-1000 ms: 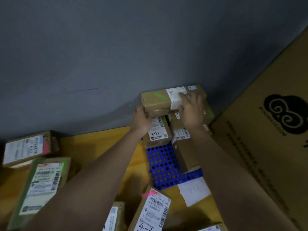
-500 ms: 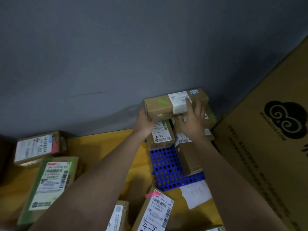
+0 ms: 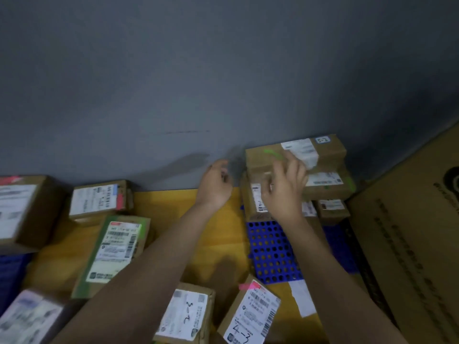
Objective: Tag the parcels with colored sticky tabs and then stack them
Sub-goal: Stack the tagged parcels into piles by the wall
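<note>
Both hands are sitting free in mid-frame, gripping nothing. L hand (image 3: 215,186) is hanging w/ fingers loosely curled over the yellow tabletop (image 3: 218,234), just left of the stack and apart from it. R hand (image 3: 283,189) is hovering in front of the stack, fingers relaxed & spread; blurred, so can't tell if fingertips are brushing the boxes. The stack is standing at center-right against the gray wall (image 3: 223,70): top parcel (image 3: 327,151) is carrying a green tab (image 3: 273,154) on its upper face, a white label and a small "5-2" sticker near its far right corner. Under it a 2nd parcel (image 3: 330,184) is showing a green tab at its right end, w/ more boxes lower down, all sitting on the back of a blue perforated tray (image 3: 270,254). A big cardboard carton (image 3: 409,244) is filling the right edge. Upper-left area: a parcel w/ a pink tab (image 3: 99,199) is lying near the wall, another box (image 3: 22,209) is sitting at far left. Below those a green-edged parcel (image 3: 116,249) is lying on the table. Bottom center: a parcel marked "4-3" (image 3: 250,316) is carrying a pink tab at its top corner, w/ another labeled box (image 3: 186,314) just left of it. A loose white paper slip (image 3: 301,297) is lying below the tray.
</note>
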